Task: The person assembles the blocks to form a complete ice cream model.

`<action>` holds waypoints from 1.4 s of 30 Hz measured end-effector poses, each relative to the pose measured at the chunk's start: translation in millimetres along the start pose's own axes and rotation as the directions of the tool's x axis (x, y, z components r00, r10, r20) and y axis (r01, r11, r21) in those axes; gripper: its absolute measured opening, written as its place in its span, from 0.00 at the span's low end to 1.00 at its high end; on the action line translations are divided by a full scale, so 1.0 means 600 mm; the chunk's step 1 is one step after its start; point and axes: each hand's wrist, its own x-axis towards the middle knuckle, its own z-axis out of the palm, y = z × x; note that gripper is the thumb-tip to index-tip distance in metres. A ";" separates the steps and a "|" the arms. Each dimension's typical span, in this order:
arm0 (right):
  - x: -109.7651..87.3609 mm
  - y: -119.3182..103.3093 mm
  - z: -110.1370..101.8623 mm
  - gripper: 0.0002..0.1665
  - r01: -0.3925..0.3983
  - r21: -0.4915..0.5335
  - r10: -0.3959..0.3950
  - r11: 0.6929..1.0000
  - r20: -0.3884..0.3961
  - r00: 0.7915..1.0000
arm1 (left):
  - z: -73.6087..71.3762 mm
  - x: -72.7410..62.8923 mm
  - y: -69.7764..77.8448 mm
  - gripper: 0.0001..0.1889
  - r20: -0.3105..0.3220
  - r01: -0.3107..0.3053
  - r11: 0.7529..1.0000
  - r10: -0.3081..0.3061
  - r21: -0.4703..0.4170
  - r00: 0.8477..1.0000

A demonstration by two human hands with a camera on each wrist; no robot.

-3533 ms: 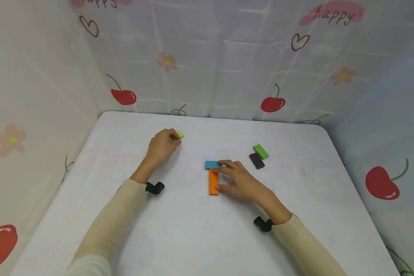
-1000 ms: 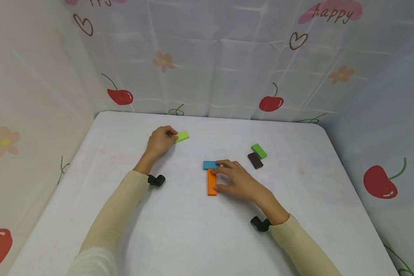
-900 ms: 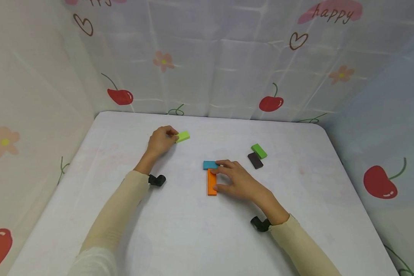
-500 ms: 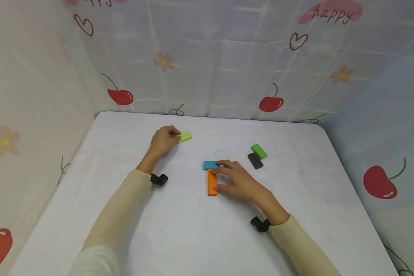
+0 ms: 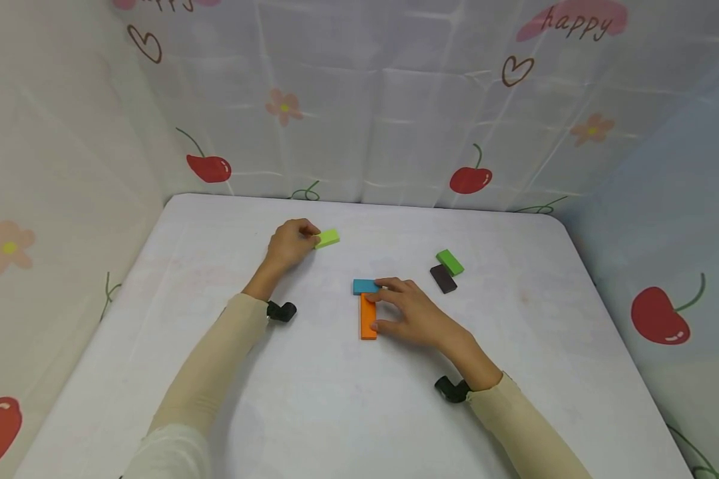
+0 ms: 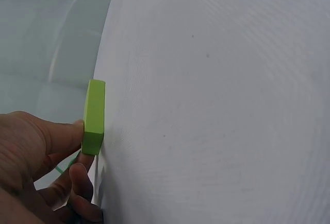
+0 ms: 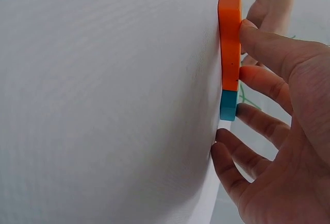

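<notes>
At the back left of the table, my left hand (image 5: 290,243) pinches one end of a lime-green wooden block (image 5: 328,239). In the left wrist view the thumb lies against the lime-green block (image 6: 94,108); whether the block touches the cloth I cannot tell. Near the middle, an orange block (image 5: 368,320) lies lengthwise, its far end against a blue block (image 5: 363,287) set crosswise, like a T. My right hand (image 5: 416,316) rests spread fingertips on both. The right wrist view has thumb and index finger on the orange block (image 7: 230,38), another fingertip at the blue block (image 7: 228,105).
To the right of the T shape, a green block (image 5: 451,262) and a dark brown block (image 5: 443,279) lie touching each other. White cloth covers the table (image 5: 335,406). Printed curtains (image 5: 359,133) hang along its back and sides.
My left hand has slid to the right, carrying the lime-green block with it. Over the last second the right hand and the other blocks have stayed where they were.
</notes>
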 end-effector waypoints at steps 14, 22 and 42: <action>-0.001 0.000 0.000 0.30 -0.001 -0.011 0.001 1.000 -0.001 1.000 | 0.016 0.000 0.012 0.10 0.009 -0.039 0.999 0.039 0.010 0.999; -0.002 0.000 0.001 0.29 0.010 -0.004 -0.010 1.000 -0.014 1.000 | 0.030 0.000 0.022 0.09 0.031 -0.069 0.998 0.069 0.000 0.997; 0.000 0.001 0.000 0.30 -0.001 0.012 0.001 1.000 -0.006 1.000 | 0.052 -0.001 0.039 0.09 0.055 -0.096 0.995 0.096 -0.003 0.994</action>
